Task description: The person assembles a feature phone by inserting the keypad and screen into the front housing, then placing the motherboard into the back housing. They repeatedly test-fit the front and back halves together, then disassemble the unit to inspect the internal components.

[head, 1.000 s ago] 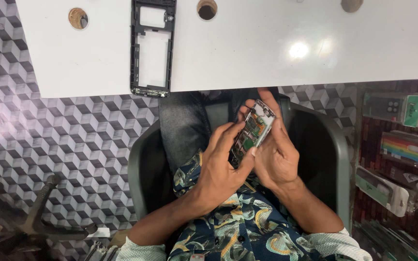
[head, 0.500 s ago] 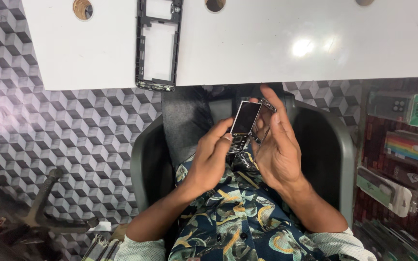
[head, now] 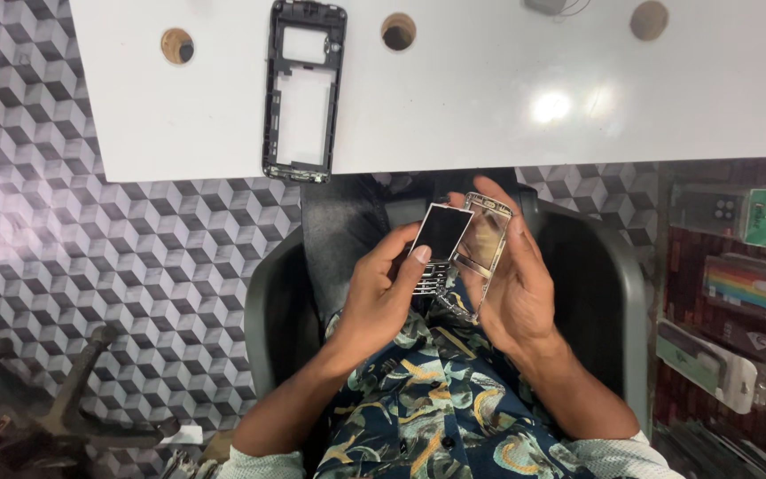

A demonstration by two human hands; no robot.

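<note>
I sit in a dark chair and hold a small keypad phone apart over my lap. My left hand [head: 383, 297] grips the phone's inner board [head: 439, 244], with its dark screen up and the keypad below under my thumb. My right hand [head: 511, 284] holds the phone's metallic front frame [head: 485, 253], tilted open beside the board; the two parts touch along one side. A black plastic phone middle frame [head: 301, 89] lies on the white table [head: 489, 98] ahead of me.
The white table has round holes [head: 398, 31] in its top. The floor has a grey cube pattern [head: 135, 266]. Shelves at the right [head: 738, 293] hold packaged goods. A dark chair base [head: 55, 408] stands at the lower left.
The phone was held closed between both hands; now the front frame has swung away from the board, showing the dark screen. The view has shifted slightly.
</note>
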